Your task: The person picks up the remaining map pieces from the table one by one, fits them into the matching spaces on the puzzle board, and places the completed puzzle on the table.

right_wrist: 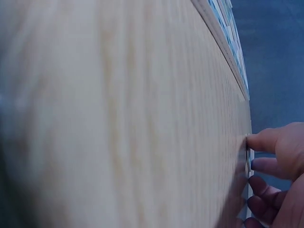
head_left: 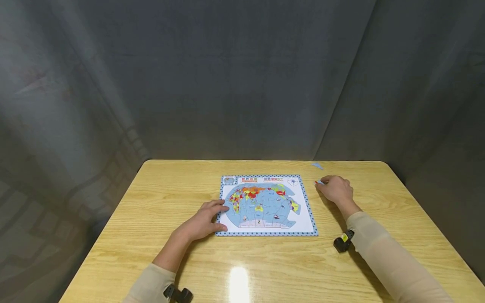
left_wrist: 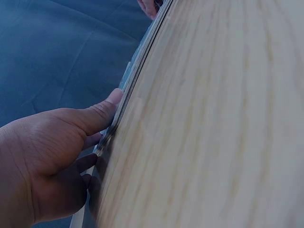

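Observation:
A world map jigsaw puzzle with a dotted blue border lies flat on the table. White backing shows in notches along the map's right side. My left hand rests at the board's left edge, fingers spread and fairly straight, thumb near the lower corner. The left wrist view has that hand against the board's side. Right of the board, my right hand pinches a small blue and red puzzle piece at the tabletop. In the right wrist view its fingers largely hide the piece.
Another loose blue puzzle piece lies near the table's back edge, beyond my right hand. The wooden table is bounded by grey curtains behind and at both sides. Each wrist wears a small black camera.

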A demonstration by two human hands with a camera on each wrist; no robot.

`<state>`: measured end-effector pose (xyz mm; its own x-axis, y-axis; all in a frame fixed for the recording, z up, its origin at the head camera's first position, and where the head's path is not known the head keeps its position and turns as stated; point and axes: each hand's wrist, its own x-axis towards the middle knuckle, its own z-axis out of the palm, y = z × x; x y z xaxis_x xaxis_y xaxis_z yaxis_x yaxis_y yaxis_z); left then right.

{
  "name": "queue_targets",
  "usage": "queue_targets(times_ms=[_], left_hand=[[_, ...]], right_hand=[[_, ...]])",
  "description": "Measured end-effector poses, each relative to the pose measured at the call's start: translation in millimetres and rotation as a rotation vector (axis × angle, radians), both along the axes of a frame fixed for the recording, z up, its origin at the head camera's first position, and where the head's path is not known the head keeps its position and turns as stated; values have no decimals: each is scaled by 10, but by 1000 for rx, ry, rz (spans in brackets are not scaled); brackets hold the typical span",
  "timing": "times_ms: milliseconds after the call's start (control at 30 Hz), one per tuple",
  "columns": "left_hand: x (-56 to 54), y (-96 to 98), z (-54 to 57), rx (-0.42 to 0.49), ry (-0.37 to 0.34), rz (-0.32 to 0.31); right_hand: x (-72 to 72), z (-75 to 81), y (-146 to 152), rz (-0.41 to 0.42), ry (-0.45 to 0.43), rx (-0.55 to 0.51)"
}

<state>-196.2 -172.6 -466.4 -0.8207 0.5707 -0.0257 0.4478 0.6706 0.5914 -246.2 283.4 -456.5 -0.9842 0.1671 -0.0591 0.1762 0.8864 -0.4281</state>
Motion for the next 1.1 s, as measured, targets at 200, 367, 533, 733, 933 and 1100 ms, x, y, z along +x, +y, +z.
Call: queue_targets(times_ms=[200,367,533,733,933,1100], left_hand=[[0,3,1,-11,-6,7],[4,7,7,-15,-3,10],[13,3,7,-7,-7,8],[20,4,4,-11,-5,10],[13,5,-6,-12,-7,14],[4,-1,-23,-13,-13,15]], right_hand=[[-16,-15,3,36,30,-21],[-24,2,-1,61,33,-35],[-19,-5,8,80,50,-34],[-7,-56,38,90,96,-44],[2,-71,31,83,132,-58],[32,-46,-28,85,197,-24]])
